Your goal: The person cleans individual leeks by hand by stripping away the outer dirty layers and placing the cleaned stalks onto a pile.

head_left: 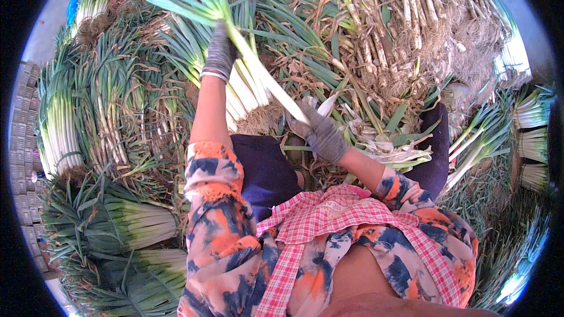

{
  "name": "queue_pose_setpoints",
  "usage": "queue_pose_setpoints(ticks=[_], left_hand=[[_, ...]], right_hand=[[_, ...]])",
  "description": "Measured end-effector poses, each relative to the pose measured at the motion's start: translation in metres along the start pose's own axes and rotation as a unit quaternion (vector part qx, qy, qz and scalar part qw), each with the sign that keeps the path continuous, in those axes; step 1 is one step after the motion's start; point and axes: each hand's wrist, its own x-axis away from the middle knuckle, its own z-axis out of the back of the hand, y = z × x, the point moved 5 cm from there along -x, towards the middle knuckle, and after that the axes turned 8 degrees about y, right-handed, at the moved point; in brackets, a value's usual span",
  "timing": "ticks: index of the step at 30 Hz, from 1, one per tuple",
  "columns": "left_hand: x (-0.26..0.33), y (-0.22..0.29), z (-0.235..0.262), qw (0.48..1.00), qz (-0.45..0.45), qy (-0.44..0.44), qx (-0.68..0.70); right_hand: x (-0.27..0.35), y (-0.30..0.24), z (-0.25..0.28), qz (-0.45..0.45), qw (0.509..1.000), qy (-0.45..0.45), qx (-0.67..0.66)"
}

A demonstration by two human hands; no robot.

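Observation:
I hold one long green onion (258, 67) slanted between both hands, its green leaves up at the far left and its white stalk running down to the right. My left hand (221, 51), in a grey glove, grips it high near where the leaves split. My right hand (320, 132), also in a grey glove, is closed on the white lower end. Under the stalk lies a bundle of cleaned white stalks (244, 97).
Heaps of green onions surround me: tied bundles (126, 220) at the lower left, untrimmed ones with dry roots (411, 29) at the far right, peeled scraps (388, 149) by my right knee. Stacked crates (23, 141) stand along the left edge.

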Motion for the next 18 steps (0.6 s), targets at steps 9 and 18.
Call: queue_pose_setpoints(ticks=[9, 18], left_hand=[[-0.02, -0.008, 0.008, 0.965, -0.097, 0.035, -0.24], [-0.136, 0.006, 0.055, 0.916, -0.112, 0.103, -0.37]], right_hand=[[-0.03, 0.039, -0.017, -0.016, 0.997, 0.008, 0.081], [0.07, 0.16, 0.054, -0.24, 0.957, 0.047, 0.158]])
